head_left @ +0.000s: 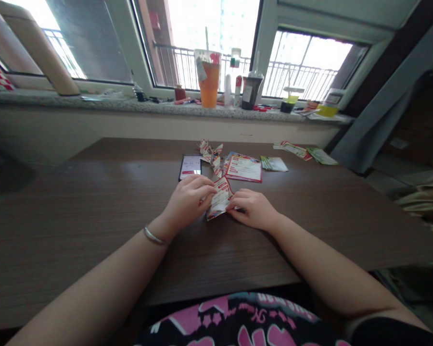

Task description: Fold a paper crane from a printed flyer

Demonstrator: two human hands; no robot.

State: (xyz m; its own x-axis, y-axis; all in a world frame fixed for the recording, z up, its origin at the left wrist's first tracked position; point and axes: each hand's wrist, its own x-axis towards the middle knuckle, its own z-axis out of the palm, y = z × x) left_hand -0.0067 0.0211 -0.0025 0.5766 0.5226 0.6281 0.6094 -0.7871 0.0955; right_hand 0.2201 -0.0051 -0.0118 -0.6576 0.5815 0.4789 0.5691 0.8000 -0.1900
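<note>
Brown table [94,206], near side: L hand [190,199] & R hand [252,208], fingers pinched on printed paper [221,196]; prob. mid-fold, next needs firm crease.

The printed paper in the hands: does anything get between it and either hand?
Nothing visible does: the left hand and right hand both touch the printed paper directly. The folded paper pieces lie just beyond it.

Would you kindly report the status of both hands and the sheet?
Left fingers on printed sheet; right fingers pinching its edge. Print facing up. Phone, crumpled paper just beyond.
</note>
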